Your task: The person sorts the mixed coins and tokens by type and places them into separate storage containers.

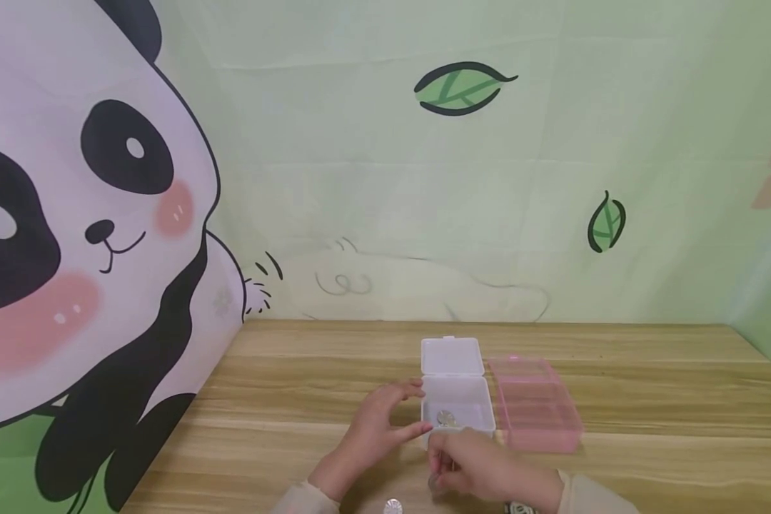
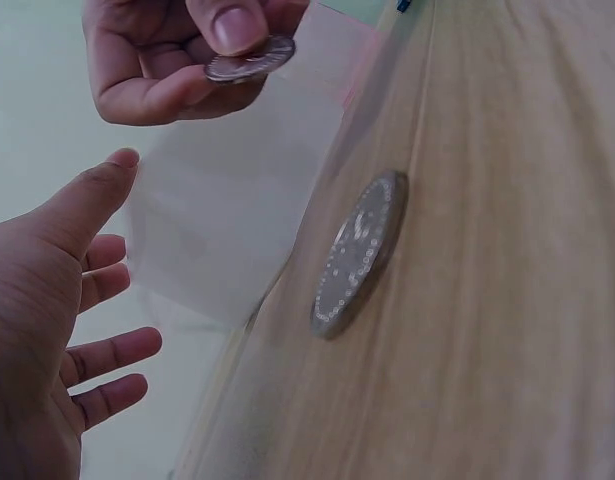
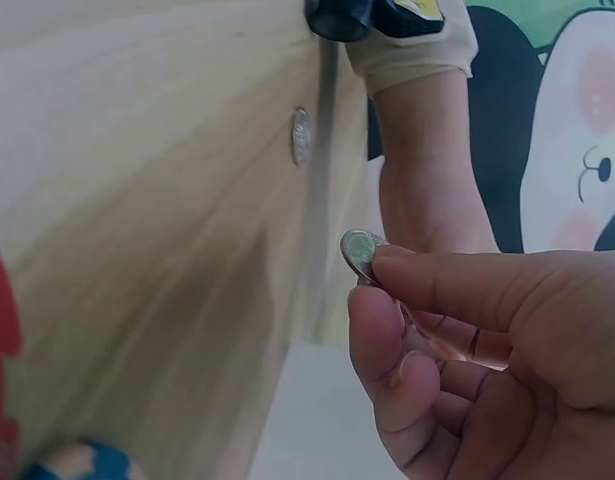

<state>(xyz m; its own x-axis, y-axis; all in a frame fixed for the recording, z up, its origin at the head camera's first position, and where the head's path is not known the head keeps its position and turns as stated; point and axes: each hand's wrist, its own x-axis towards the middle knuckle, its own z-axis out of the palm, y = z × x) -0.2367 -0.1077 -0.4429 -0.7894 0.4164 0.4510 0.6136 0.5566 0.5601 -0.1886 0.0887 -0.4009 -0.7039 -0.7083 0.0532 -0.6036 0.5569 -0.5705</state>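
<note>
A coin (image 3: 360,252) is pinched between the thumb and fingers of my right hand (image 1: 472,460), just in front of the white plastic box (image 1: 462,395). That box stands with its lid (image 1: 451,357) tipped back, and a silvery coin (image 1: 446,418) lies inside near its front wall. My left hand (image 1: 375,428) is at the box's left side, thumb and fingers spread, fingertips right at the rim. Another coin (image 2: 359,255) lies flat on the wooden table, nearer to me than both hands.
To the right of the white box is a translucent pink box (image 1: 540,414) with compartments. A dark round thing (image 1: 520,508) shows at the bottom edge, partly hidden by my right forearm. Behind the wooden table (image 1: 668,400) hangs a cloth backdrop (image 1: 373,178) with a panda and leaves.
</note>
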